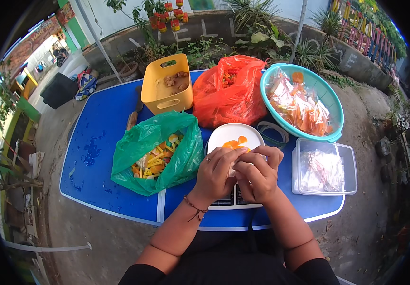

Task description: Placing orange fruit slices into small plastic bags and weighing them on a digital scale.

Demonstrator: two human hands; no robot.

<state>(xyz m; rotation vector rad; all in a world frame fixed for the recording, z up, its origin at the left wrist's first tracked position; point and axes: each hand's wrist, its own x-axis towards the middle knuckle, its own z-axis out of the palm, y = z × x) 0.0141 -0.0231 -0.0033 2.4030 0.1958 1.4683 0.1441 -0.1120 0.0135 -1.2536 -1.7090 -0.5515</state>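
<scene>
My left hand (pixel 218 171) and my right hand (pixel 260 171) meet over a white kitchen scale (pixel 222 137), fingertips bent inward and close together. Between them they pinch what looks like a small clear plastic bag (pixel 231 171), mostly hidden by the fingers. Several orange slices (pixel 234 143), apparently carrot, lie on the scale's plate just beyond my fingertips. My wrists partly cover the scale's dark control panel (pixel 222 200). Left of my left hand sits an open green plastic bag (pixel 187 160) of cut vegetables (pixel 156 160), with yellow sticks among them.
A blue folding table (pixel 94 153) carries a yellow basket (pixel 165 103) with brown lumps, a knife (pixel 132 120), a red plastic bag (pixel 226 103), and rubber-band-like rings (pixel 273 133). At right stand a turquoise basin (pixel 336 103) of filled packets (pixel 301 103) and a clear box (pixel 349 171) of small plastic bags (pixel 320 171).
</scene>
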